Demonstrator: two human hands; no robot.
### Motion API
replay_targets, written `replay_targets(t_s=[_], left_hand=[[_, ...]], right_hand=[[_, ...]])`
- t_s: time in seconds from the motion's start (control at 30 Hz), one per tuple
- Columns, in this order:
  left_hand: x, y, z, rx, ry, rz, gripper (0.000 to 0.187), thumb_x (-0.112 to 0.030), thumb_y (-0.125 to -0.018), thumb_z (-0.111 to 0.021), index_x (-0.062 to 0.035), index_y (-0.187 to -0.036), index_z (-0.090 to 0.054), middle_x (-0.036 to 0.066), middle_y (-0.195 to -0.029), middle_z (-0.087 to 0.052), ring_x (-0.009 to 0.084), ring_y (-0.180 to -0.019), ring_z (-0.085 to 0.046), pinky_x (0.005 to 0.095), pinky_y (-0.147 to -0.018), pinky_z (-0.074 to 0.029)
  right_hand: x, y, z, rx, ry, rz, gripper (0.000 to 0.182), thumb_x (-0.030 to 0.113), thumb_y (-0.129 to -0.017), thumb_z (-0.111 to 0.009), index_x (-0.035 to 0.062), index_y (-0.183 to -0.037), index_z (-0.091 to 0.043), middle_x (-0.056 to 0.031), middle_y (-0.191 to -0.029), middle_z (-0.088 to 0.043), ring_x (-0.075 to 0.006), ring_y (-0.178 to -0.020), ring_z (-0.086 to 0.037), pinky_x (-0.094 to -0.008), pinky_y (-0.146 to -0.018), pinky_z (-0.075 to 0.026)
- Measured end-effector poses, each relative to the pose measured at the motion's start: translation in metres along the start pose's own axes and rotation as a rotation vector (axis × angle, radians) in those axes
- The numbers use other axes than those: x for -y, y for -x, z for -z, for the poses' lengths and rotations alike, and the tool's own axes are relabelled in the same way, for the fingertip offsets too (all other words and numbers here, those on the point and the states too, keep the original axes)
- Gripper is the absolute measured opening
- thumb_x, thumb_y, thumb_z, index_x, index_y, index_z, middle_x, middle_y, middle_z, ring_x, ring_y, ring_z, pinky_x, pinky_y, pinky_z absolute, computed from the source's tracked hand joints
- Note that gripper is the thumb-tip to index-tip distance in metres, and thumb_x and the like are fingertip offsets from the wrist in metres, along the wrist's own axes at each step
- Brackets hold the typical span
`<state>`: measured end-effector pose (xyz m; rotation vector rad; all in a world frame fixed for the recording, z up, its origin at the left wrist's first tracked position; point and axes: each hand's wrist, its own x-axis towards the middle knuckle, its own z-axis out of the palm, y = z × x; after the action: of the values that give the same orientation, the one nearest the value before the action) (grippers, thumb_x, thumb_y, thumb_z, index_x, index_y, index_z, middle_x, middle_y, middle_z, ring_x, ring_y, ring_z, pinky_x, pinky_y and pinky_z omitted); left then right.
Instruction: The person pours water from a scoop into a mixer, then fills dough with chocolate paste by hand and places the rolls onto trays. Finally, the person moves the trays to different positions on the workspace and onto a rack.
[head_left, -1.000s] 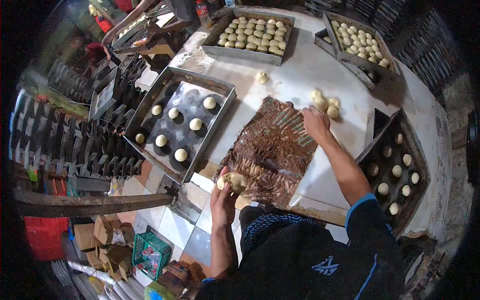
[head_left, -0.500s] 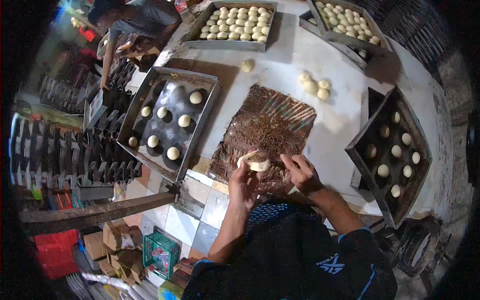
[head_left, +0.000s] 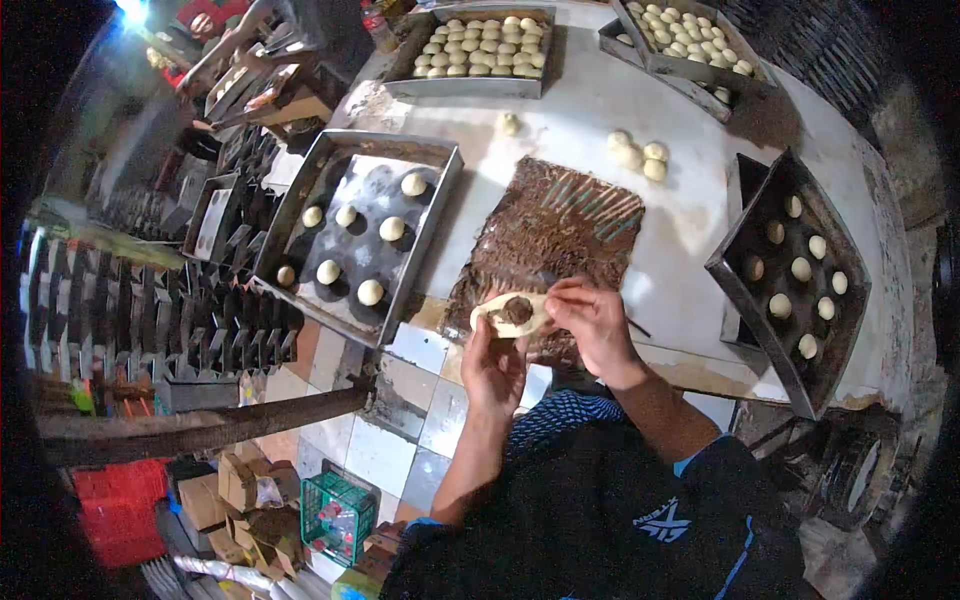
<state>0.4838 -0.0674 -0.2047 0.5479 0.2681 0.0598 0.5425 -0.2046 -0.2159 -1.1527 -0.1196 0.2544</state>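
A flattened piece of dough (head_left: 535,322) with a lump of brown filling (head_left: 518,310) at its middle is held up over the table's near edge. My left hand (head_left: 492,375) supports it from below, its thumb on the near rim. At the dough's right end, my right hand (head_left: 595,325) pinches the edge between thumb and fingers. Just beyond both hands lies a slab of brown filling (head_left: 560,235), with scraped streaks at its far right. A thin dark stick (head_left: 638,328) shows beside my right hand; what it belongs to is hidden.
A tray with spaced dough balls (head_left: 440,235) stands left, a tilted tray (head_left: 715,265) right. Fuller trays (head_left: 470,88) sit at the back. Loose dough balls (head_left: 622,150) rest beyond the slab. A green crate (head_left: 305,500) is below left. Another person (head_left: 300,40) is at far left.
My right hand has come left onto the dough and now grips its edge. The dough is spread wider, its filling facing up. The view has shifted, and the other person has changed posture.
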Motion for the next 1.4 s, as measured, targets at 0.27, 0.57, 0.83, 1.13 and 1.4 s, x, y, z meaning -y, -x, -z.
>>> replay_targets(t_s=[0.27,0.57,0.83,1.13,1.4], left_hand=[[-0.049,0.078,0.010,-0.080,-1.406,-0.705,0.064,-0.019,-0.095,-0.049,0.0111,-0.142,-0.016,0.032,-0.137,-0.033,0.0416,-0.128,-0.035,0.0436,-0.109,-0.025],[-0.120,0.183,0.069,0.075,-0.553,-0.771,0.047,-0.036,-0.087,-0.067,-0.0010,-0.117,-0.059,0.020,-0.133,-0.045,0.0262,-0.117,-0.050,0.0382,-0.095,-0.043],[-0.131,0.185,0.078,-0.244,-1.478,-1.285,0.048,-0.006,-0.079,-0.071,-0.0150,-0.124,-0.058,0.019,-0.104,-0.056,0.0286,-0.096,-0.056,0.0336,-0.077,-0.049],[-0.147,0.109,0.043,0.181,-0.417,-0.668,0.056,-0.055,-0.087,-0.048,-0.0032,-0.105,-0.059,0.012,-0.108,-0.039,0.0254,-0.104,-0.041,0.0370,-0.093,-0.033],[-0.166,0.017,0.008,0.017,-0.888,-1.168,0.049,-0.041,-0.081,-0.071,-0.0080,-0.113,-0.051,0.013,-0.105,-0.041,0.0231,-0.092,-0.045,0.0350,-0.076,-0.045]], right_hand=[[0.038,0.058,-0.127,0.172,0.765,0.629,0.023,0.004,-0.073,-0.073,-0.0060,-0.091,-0.064,-0.0132,-0.094,-0.057,-0.0265,-0.082,-0.061,-0.0318,-0.066,-0.051],[0.054,0.126,-0.201,0.506,0.619,0.565,0.019,-0.001,-0.074,-0.073,-0.0032,-0.092,-0.066,-0.0095,-0.090,-0.062,-0.0171,-0.076,-0.064,-0.0289,-0.063,-0.051],[0.055,0.127,-0.225,0.612,0.708,0.653,0.028,0.007,-0.075,-0.076,-0.0049,-0.098,-0.065,-0.0125,-0.085,-0.062,-0.0223,-0.075,-0.066,-0.0291,-0.064,-0.053],[0.069,0.042,-0.209,0.564,0.640,0.626,0.030,0.010,-0.069,-0.081,-0.0004,-0.094,-0.068,-0.0099,-0.088,-0.065,-0.0220,-0.080,-0.066,-0.0314,-0.066,-0.053],[0.078,-0.019,-0.191,0.527,0.468,0.602,0.033,0.002,-0.071,-0.074,0.0006,-0.103,-0.067,-0.0160,-0.097,-0.066,-0.0275,-0.094,-0.066,-0.0322,-0.079,-0.055]])
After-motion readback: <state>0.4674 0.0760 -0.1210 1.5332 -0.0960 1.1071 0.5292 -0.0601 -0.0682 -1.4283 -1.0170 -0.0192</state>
